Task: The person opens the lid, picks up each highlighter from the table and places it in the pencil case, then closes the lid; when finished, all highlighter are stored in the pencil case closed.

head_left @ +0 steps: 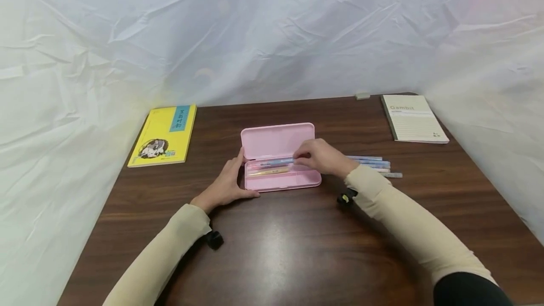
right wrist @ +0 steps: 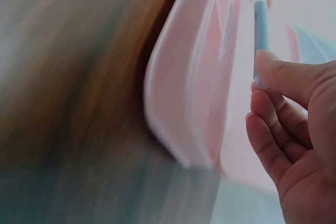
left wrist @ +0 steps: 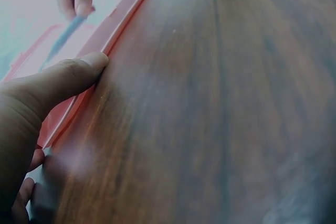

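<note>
A pink pencil case (head_left: 278,141) lies with its lid raised at the back. Around its left end my left hand (head_left: 227,183) holds the case, with the thumb (left wrist: 79,77) along the front edge and a finger up by the hinge. My right hand (head_left: 318,156) pinches a blue pen (right wrist: 261,30) by one end, between thumb and fingertips. That pen lies lengthwise over the case's back part. In the tray are a yellow pen (head_left: 269,171) and a pinkish pen, partly overlapped by the blue one.
Several more pens (head_left: 376,164) lie on the dark wood table (head_left: 272,244), right of the case behind my right wrist. A yellow book (head_left: 163,136) lies at the left, a white notebook (head_left: 414,118) at the back right. Near the back edge is a small whitish block (head_left: 362,96).
</note>
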